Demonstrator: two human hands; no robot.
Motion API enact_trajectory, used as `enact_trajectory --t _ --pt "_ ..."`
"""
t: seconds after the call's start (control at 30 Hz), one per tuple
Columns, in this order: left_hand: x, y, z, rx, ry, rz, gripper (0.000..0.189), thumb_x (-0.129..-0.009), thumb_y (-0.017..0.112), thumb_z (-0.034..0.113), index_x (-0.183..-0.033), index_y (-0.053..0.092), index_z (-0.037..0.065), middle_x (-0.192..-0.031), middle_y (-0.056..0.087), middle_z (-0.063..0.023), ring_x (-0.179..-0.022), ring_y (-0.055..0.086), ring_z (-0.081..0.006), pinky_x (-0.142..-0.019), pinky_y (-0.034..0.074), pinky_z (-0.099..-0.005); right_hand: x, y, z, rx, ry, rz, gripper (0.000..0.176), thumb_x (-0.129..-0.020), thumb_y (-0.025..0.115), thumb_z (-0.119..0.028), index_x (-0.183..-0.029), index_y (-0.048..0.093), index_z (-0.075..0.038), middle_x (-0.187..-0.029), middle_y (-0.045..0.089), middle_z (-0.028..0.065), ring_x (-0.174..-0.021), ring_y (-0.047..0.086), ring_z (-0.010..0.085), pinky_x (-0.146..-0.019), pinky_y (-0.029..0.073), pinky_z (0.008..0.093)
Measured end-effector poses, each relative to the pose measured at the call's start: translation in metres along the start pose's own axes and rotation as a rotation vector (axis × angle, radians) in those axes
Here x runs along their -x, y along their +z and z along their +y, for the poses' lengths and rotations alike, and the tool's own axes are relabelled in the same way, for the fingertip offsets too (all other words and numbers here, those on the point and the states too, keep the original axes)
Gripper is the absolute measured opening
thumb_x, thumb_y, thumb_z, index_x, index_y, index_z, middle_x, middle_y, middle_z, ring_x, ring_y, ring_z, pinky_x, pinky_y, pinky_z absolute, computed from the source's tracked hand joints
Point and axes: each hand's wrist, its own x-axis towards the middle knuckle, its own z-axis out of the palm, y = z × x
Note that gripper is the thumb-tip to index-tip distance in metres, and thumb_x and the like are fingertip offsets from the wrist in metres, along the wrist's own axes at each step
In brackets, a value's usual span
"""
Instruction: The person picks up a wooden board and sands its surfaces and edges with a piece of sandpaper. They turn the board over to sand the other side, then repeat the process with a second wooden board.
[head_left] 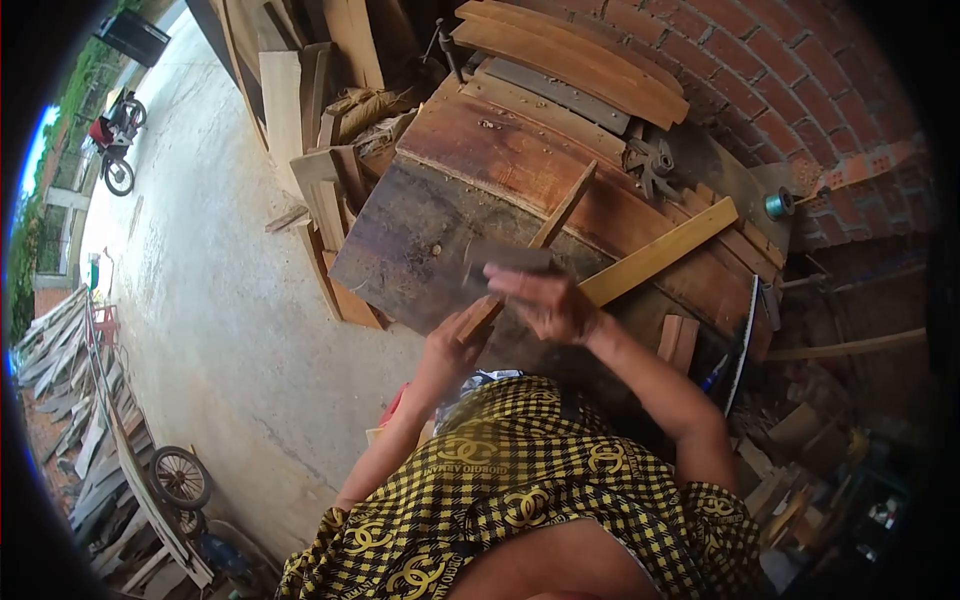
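Observation:
My left hand [455, 340] is closed around the near end of a narrow wooden strip [565, 205]. The strip points away from me across the dark, worn workbench [385, 235]. My right hand [550, 305] grips a dark rectangular block [510, 258], smeared by motion, over the middle of the strip. Whether the block touches the wood cannot be made out. To the right of my right hand, a yellowish flat board [660, 250] lies slanted across the bench.
Curved planks [575, 60] lie at the bench's back, by a brick wall [770, 75]. A metal clamp [652, 165], a handsaw [742, 345] and a spool [779, 203] are on the right. Upright boards [285, 110] lean at the left; a motorbike [118, 140] stands farther off.

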Motion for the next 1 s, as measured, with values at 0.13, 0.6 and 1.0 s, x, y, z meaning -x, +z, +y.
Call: enact_trajectory --t 0.13,0.6,1.0 --pt "0.0 0.005 -0.007 -0.06 -0.069 -0.002 0.043 -0.089 0.065 0.011 -0.131 0.056 0.011 -0.098 0.065 -0.0177 -0.088 0.065 -0.0348 -0.077 0.051 -0.038 -0.019 -0.039 0.075 0.374 0.436 0.406 0.026 -0.089 0.062 -0.012 -0.114 0.064 -0.006 -0.119 0.064 0.0126 -0.121 0.054 0.032 -0.101 0.043 0.043" --pt "-0.017 -0.008 0.008 0.001 -0.172 -0.052 0.033 -0.093 0.06 0.008 -0.125 0.059 0.002 -0.112 0.067 -0.0159 -0.101 0.065 -0.0256 -0.087 0.049 -0.0332 -0.017 -0.018 0.072 0.407 0.218 0.403 0.031 -0.088 0.065 -0.018 -0.117 0.064 -0.007 -0.118 0.064 0.0142 -0.113 0.059 0.0326 -0.097 0.045 0.0462" --pt "-0.014 -0.008 -0.001 -0.046 -0.118 -0.004 0.028 -0.092 0.062 0.01 -0.12 0.062 0.002 -0.109 0.067 -0.0191 -0.097 0.065 -0.0316 -0.084 0.05 -0.0359 -0.013 -0.023 0.087 0.313 0.363 0.558 0.03 -0.093 0.059 -0.014 -0.122 0.061 -0.008 -0.119 0.065 0.0133 -0.115 0.058 0.0313 -0.098 0.044 0.0446"
